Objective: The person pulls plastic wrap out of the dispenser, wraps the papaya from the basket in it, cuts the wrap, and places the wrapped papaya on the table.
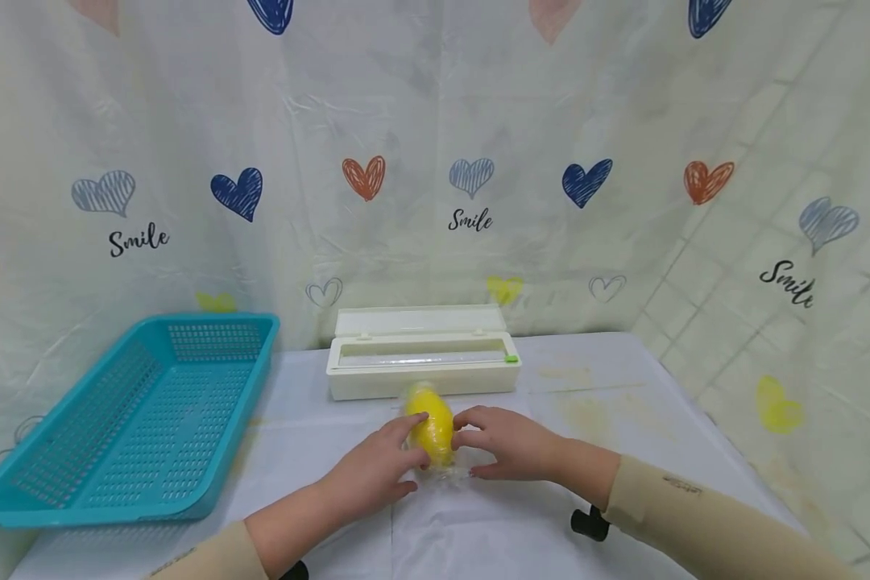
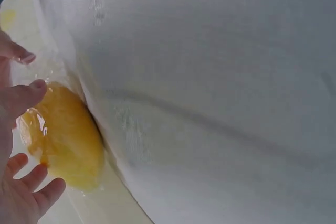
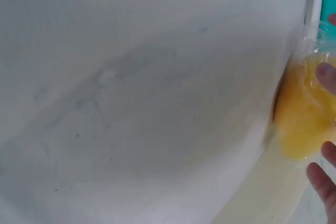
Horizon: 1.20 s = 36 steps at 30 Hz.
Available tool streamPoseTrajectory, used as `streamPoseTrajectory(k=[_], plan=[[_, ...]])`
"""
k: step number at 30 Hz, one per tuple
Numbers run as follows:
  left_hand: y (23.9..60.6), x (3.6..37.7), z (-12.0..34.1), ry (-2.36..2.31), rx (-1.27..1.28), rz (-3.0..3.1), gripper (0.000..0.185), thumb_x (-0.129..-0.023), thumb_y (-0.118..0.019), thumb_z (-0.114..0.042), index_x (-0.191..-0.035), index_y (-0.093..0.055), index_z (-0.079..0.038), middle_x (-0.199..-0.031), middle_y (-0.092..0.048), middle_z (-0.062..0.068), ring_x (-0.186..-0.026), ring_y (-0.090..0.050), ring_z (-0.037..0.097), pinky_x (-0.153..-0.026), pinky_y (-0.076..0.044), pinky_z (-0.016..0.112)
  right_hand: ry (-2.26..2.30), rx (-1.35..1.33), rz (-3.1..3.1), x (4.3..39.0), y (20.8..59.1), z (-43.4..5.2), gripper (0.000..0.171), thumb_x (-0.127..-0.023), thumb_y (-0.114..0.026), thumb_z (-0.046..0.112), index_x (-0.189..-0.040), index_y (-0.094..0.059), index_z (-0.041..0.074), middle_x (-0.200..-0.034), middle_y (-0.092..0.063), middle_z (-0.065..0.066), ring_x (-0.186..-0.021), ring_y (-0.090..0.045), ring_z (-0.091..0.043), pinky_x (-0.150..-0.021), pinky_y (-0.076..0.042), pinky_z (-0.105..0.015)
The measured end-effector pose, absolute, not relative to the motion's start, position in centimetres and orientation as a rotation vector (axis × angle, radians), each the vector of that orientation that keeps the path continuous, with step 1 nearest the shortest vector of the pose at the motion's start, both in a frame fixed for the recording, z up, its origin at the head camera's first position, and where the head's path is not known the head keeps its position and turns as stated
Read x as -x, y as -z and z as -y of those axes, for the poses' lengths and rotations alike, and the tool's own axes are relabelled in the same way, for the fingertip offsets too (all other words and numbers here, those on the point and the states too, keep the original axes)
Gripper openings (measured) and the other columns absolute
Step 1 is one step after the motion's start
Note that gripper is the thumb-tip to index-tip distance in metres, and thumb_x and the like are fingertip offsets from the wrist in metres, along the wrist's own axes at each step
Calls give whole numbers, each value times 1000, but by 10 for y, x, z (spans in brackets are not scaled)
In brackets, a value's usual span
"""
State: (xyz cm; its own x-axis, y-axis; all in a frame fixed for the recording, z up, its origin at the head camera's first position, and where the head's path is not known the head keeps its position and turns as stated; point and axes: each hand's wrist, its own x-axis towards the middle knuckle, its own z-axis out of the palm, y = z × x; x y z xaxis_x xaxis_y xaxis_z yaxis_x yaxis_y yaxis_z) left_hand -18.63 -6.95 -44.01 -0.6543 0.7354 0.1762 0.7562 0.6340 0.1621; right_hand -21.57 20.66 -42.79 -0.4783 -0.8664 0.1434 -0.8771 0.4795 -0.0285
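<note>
Head view shows a lemon [image 1: 431,427] in clear film [image 1: 445,474] on the surface, just in front of the film box [image 1: 422,362] near the far edge. The left hand [image 1: 373,475] and right hand [image 1: 509,441] cup it from either side, fingers curled on the wrap. To do this well, I judge: press the loose film flat against the peel, smoothing toward the underside, and keep the lemon from rolling. A basket [image 1: 138,419] sits at the left edge.
</note>
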Motion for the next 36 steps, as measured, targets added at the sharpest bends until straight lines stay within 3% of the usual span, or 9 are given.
streamPoseTrajectory(k=[10,19,25,30,36], plan=[[445,190,62,223,1318,2714,42,-80,-84,-28,-117,-65,-33,-158,-32,8,-141,-35,32,-107,-41,47,-17,-1628,2397,219,433,-202,35,-83,-77,48,-112,-65,31,-111,-56,8,-101,-55,-12,-89,-50,-23],[457,194,47,147,1281,2616,38,-77,-86,-34,-108,-64,-30,-154,-37,14,-138,-38,37,-101,-47,46,-144,-1632,2302,219,436,-201,16,-84,-81,25,-96,-71,27,-101,-59,7,-93,-57,-13,-85,-50,-22],[456,191,38,173,1207,2619,22,-84,-80,-34,-102,-68,-29,-151,-41,12,-137,-40,38,-100,-48,48,-302,-1571,2400,217,436,-204,1,-92,-71,27,-92,-70,27,-103,-60,9,-97,-57,-10,-86,-51,-24],[451,190,37,336,1166,2703,7,-94,-68,-29,-99,-72,-26,-152,-42,9,-140,-37,37,-99,-49,47,-390,-1530,2467,215,436,-205,6,-91,-71,28,-94,-66,25,-108,-60,8,-99,-57,-9,-87,-52,-27],[442,191,41,564,1124,2810,6,-98,-60,-24,-94,-65,-24,-154,-39,6,-145,-31,33,-105,-45,43,-220,-1495,2482,215,436,-203,42,-79,-81,47,-110,-62,25,-111,-57,8,-103,-56,-10,-89,-51,-28]])
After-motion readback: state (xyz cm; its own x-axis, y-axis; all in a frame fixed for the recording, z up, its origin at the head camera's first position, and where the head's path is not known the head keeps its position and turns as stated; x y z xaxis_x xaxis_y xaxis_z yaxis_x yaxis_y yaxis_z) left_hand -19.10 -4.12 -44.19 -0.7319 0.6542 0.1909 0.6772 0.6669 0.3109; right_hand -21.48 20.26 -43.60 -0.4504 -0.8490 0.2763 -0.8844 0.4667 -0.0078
